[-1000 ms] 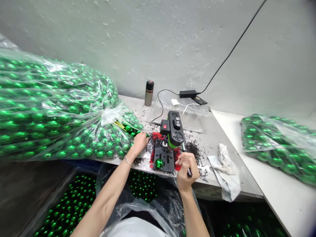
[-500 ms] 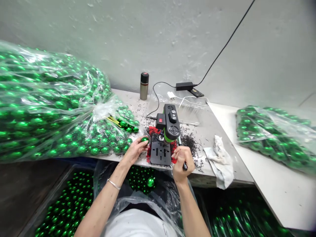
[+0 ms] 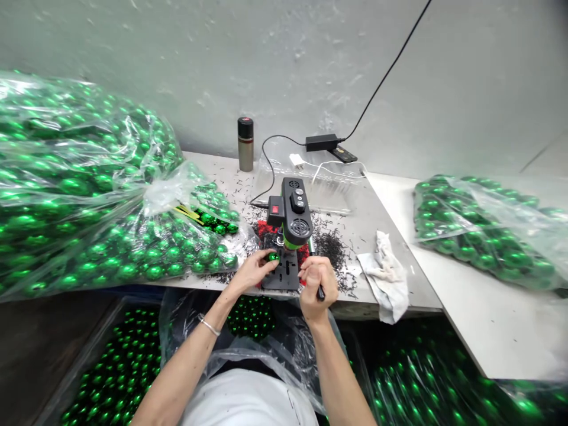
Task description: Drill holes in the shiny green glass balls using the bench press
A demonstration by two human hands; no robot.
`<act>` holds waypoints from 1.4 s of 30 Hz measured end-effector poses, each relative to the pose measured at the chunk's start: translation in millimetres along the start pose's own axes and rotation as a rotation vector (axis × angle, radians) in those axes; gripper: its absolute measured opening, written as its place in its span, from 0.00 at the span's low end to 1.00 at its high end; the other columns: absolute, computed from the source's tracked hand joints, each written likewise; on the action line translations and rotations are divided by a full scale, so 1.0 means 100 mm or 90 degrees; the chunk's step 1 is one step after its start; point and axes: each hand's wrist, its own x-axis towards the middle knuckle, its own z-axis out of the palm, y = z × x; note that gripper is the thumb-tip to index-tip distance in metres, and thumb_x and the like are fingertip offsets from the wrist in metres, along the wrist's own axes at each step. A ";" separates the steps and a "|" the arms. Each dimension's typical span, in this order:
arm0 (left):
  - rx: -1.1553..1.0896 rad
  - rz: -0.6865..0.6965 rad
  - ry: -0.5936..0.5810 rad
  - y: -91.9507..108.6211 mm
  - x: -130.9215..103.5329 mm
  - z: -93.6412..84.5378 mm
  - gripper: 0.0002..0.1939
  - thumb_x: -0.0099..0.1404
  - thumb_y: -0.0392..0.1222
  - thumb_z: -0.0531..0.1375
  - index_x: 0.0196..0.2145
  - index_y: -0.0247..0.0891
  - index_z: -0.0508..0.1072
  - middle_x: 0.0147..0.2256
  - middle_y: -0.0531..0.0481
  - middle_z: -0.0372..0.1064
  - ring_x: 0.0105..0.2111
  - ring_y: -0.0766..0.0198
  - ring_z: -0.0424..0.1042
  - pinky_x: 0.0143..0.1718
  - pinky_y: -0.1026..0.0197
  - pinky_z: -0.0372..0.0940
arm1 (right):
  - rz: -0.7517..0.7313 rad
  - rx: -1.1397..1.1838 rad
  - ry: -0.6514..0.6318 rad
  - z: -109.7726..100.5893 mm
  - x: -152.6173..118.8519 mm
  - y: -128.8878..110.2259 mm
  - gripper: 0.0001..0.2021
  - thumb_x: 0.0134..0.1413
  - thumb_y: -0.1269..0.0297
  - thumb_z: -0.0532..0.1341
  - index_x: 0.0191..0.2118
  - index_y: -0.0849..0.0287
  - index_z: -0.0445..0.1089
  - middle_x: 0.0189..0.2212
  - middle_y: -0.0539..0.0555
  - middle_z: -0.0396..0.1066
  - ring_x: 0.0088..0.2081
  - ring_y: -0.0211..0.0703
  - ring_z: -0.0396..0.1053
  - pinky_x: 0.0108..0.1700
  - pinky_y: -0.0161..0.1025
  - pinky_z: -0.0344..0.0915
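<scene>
My left hand (image 3: 254, 271) pinches a shiny green ball (image 3: 273, 257) over the base plate (image 3: 280, 278) of a small black bench drill press (image 3: 296, 208). The ball is close to the drill head, on its left side; whether it touches the bit I cannot tell. My right hand (image 3: 318, 284) is wrapped round the black grip of the press's lever (image 3: 320, 292), to the right of the plate. Red material (image 3: 265, 227) shows around the press base. Black shavings (image 3: 329, 249) lie heaped beside it.
A big clear bag of green balls (image 3: 75, 189) fills the left; a smaller bag (image 3: 479, 228) lies at right. A bottle (image 3: 245, 145), power adapter (image 3: 322, 142) and plastic tray (image 3: 331, 198) stand behind. A stained cloth (image 3: 385, 275) hangs over the edge. Green balls (image 3: 252, 316) fill containers below.
My left hand has brought the green ball from beside the plate to over it, near the drill head. My right hand stays on the lever. A loose ball below the table edge no longer shows.
</scene>
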 end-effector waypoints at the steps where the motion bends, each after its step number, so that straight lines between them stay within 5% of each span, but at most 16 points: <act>1: 0.039 0.023 0.004 0.00 0.01 0.02 0.23 0.61 0.47 0.64 0.51 0.34 0.76 0.35 0.47 0.76 0.32 0.60 0.74 0.35 0.59 0.70 | -0.003 0.002 0.000 0.00 0.00 0.00 0.13 0.65 0.72 0.53 0.27 0.56 0.63 0.25 0.49 0.66 0.29 0.38 0.67 0.31 0.37 0.63; 8: 0.288 0.137 0.058 0.00 0.04 0.14 0.19 0.64 0.46 0.64 0.49 0.34 0.77 0.41 0.43 0.76 0.34 0.57 0.75 0.41 0.55 0.70 | -0.036 -0.007 -0.010 -0.01 0.02 -0.01 0.13 0.65 0.74 0.52 0.27 0.56 0.62 0.25 0.49 0.65 0.29 0.37 0.67 0.30 0.37 0.63; 24: 0.339 0.352 0.149 -0.20 -0.06 0.30 0.14 0.70 0.44 0.59 0.51 0.38 0.72 0.47 0.42 0.77 0.46 0.53 0.77 0.48 0.53 0.71 | -0.038 0.000 -0.026 -0.02 -0.01 0.01 0.13 0.66 0.71 0.51 0.28 0.56 0.61 0.26 0.49 0.65 0.28 0.37 0.66 0.29 0.37 0.64; 36: 0.319 0.282 0.184 -0.33 -0.04 0.21 0.15 0.68 0.46 0.62 0.51 0.40 0.76 0.46 0.43 0.78 0.46 0.53 0.77 0.51 0.50 0.69 | -0.039 0.015 -0.019 -0.02 -0.09 0.07 0.13 0.66 0.72 0.51 0.28 0.57 0.62 0.27 0.50 0.66 0.29 0.37 0.66 0.31 0.38 0.64; 42: 0.245 0.188 0.161 -0.32 -0.01 0.13 0.17 0.67 0.46 0.63 0.52 0.41 0.77 0.33 0.50 0.78 0.36 0.58 0.76 0.46 0.53 0.70 | -0.037 0.018 -0.018 -0.02 -0.09 0.08 0.13 0.66 0.71 0.52 0.28 0.56 0.62 0.27 0.50 0.66 0.29 0.37 0.65 0.30 0.38 0.65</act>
